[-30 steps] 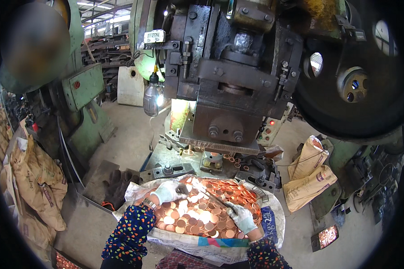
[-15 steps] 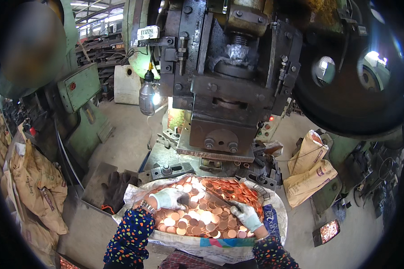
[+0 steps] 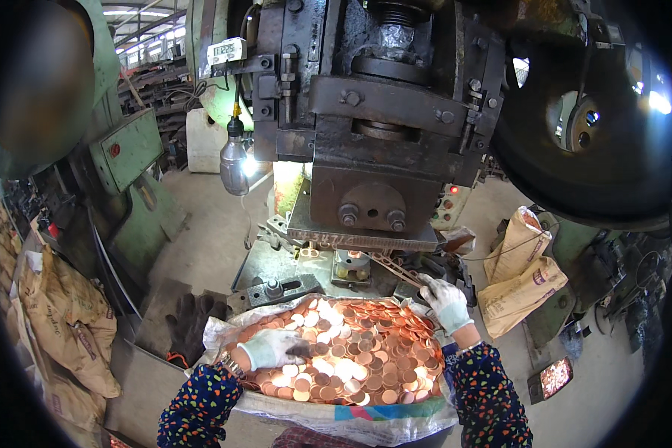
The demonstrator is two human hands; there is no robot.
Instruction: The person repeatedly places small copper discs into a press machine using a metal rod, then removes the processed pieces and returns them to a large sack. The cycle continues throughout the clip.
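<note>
A sack (image 3: 351,420) lies open in front of me, heaped with several shiny copper discs (image 3: 351,351). My left hand (image 3: 275,348), in a white glove, rests on the heap with its fingers pinched on a disc. My right hand (image 3: 445,301), also gloved, holds long metal tongs (image 3: 396,270) that reach toward the die (image 3: 351,266) under the dark ram (image 3: 373,201) of a big stamping press. Both sleeves are dark with coloured dots.
A lit work lamp (image 3: 235,160) hangs at the press's left. A dark glove (image 3: 190,322) lies on the bench left of the sack. Brown paper sacks (image 3: 519,276) stand at right, more sacks (image 3: 60,313) at left. A green machine (image 3: 127,149) is behind.
My head has moved closer to the press. My right hand has gone from the disc heap up toward the die with the tongs. My left hand stays on the discs.
</note>
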